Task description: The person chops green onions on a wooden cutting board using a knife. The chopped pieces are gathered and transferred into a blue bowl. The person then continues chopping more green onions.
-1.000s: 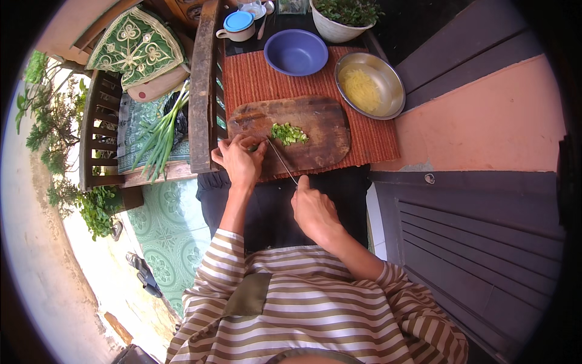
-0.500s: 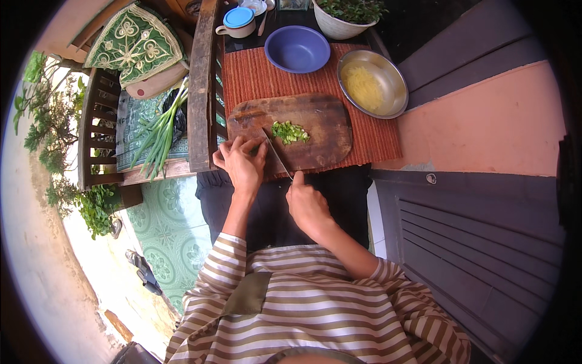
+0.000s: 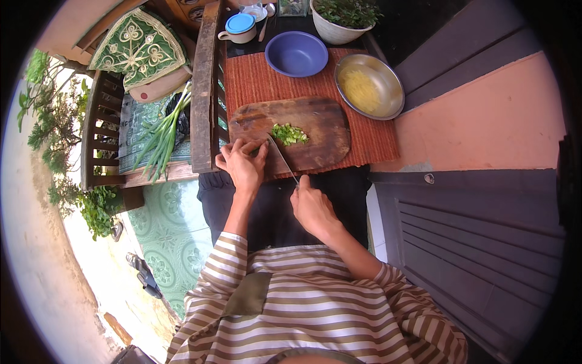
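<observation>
A worn wooden cutting board (image 3: 327, 124) lies in front of me, with a small heap of chopped green pieces (image 3: 290, 133) near its middle. My right hand (image 3: 314, 209) is closed round the handle of a knife (image 3: 281, 156). The blade slants up and left over the board's near part, its tip close to the heap. At the board's near left corner rests my left hand (image 3: 244, 165), its fingers bent and drawn together beside the blade. Whatever they pinch is hidden beneath them.
Beyond the board stand a blue bowl (image 3: 297, 56) and a metal bowl (image 3: 391, 91) of pale yellow shreds on an orange mat (image 3: 248, 79). A lidded cup (image 3: 239, 30) and a potted plant (image 3: 342, 24) are behind. Long green onions (image 3: 162, 139) lie on a bench at left.
My right hand has drawn slightly back and to the right, and the knife tip came with it. My left hand stays at the board's near left corner.
</observation>
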Demonstrator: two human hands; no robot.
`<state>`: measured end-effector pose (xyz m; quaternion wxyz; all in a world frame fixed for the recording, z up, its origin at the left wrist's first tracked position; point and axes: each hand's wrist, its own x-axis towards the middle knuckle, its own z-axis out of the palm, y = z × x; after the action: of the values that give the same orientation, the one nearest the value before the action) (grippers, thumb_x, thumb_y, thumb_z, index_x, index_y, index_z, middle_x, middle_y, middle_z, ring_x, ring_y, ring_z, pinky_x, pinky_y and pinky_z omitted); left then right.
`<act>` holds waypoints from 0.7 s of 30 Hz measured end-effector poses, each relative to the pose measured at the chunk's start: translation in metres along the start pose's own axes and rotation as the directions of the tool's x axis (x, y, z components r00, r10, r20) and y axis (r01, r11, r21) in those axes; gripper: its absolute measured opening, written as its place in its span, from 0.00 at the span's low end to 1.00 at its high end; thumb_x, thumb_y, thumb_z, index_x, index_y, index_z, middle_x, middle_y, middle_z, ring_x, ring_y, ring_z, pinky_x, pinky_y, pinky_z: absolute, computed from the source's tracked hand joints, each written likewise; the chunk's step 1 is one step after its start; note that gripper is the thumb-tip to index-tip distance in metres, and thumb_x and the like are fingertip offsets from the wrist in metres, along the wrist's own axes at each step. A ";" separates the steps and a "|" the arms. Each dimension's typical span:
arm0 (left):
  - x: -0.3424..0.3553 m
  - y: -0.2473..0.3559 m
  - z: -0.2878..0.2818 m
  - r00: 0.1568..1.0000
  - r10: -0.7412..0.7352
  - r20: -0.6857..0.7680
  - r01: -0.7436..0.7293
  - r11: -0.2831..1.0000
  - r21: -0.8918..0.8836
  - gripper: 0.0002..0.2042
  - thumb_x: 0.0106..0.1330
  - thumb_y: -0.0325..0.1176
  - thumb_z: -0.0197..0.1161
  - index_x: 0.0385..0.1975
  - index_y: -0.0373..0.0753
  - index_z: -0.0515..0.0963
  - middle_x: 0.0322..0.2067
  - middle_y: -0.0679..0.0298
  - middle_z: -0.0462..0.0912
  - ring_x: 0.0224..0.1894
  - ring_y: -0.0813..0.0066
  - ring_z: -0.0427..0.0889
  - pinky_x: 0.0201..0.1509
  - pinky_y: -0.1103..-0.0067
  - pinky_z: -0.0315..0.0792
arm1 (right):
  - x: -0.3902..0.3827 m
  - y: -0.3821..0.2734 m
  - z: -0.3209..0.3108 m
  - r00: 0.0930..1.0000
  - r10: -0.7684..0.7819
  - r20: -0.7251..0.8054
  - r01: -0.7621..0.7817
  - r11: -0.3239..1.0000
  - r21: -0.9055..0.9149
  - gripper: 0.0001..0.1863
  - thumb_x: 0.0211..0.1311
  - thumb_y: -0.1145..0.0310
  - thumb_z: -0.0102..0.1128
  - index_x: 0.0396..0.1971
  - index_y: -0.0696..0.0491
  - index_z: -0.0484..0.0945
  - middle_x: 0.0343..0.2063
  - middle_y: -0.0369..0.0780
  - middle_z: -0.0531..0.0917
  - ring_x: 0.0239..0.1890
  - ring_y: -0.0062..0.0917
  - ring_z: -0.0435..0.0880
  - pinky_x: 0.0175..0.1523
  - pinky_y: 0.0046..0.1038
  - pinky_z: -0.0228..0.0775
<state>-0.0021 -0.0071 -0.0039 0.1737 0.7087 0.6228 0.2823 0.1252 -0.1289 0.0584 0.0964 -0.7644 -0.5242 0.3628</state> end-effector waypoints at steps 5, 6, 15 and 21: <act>-0.002 -0.002 0.002 1.000 0.008 -0.024 -0.008 1.000 0.020 0.09 0.58 0.43 0.72 0.35 0.48 0.90 0.38 0.73 0.82 0.51 0.65 0.71 0.61 0.62 0.49 | -0.002 -0.005 -0.008 1.000 -0.015 -0.003 0.015 1.000 -0.008 0.14 0.73 0.65 0.47 0.45 0.62 0.65 0.27 0.59 0.84 0.33 0.56 0.85 0.39 0.51 0.79; -0.002 -0.002 0.003 0.999 0.011 -0.030 -0.011 1.000 0.006 0.09 0.58 0.42 0.72 0.35 0.48 0.90 0.38 0.73 0.82 0.51 0.65 0.71 0.61 0.62 0.49 | -0.003 -0.006 -0.010 1.000 -0.017 0.009 0.017 1.000 -0.011 0.14 0.73 0.65 0.47 0.46 0.62 0.65 0.27 0.59 0.84 0.33 0.56 0.85 0.39 0.51 0.79; -0.002 -0.002 0.003 0.999 0.019 -0.036 -0.019 1.000 -0.009 0.08 0.57 0.41 0.73 0.34 0.48 0.90 0.38 0.74 0.83 0.51 0.66 0.71 0.61 0.62 0.50 | -0.007 -0.016 -0.019 0.997 0.025 0.066 -0.020 0.997 -0.081 0.12 0.70 0.69 0.50 0.45 0.63 0.66 0.28 0.58 0.84 0.34 0.54 0.86 0.40 0.49 0.80; -0.003 -0.005 0.004 0.998 0.032 -0.048 -0.033 0.999 -0.022 0.08 0.57 0.41 0.73 0.34 0.49 0.90 0.37 0.75 0.83 0.51 0.67 0.71 0.61 0.62 0.49 | -0.001 -0.012 -0.014 0.995 0.036 0.090 -0.027 0.994 -0.108 0.09 0.67 0.74 0.50 0.43 0.61 0.66 0.28 0.60 0.84 0.34 0.54 0.87 0.40 0.48 0.82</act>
<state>-0.0034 -0.0092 -0.0108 0.1622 0.7099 0.6118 0.3089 0.1250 -0.1214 0.0753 0.0254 -0.7590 -0.5346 0.3707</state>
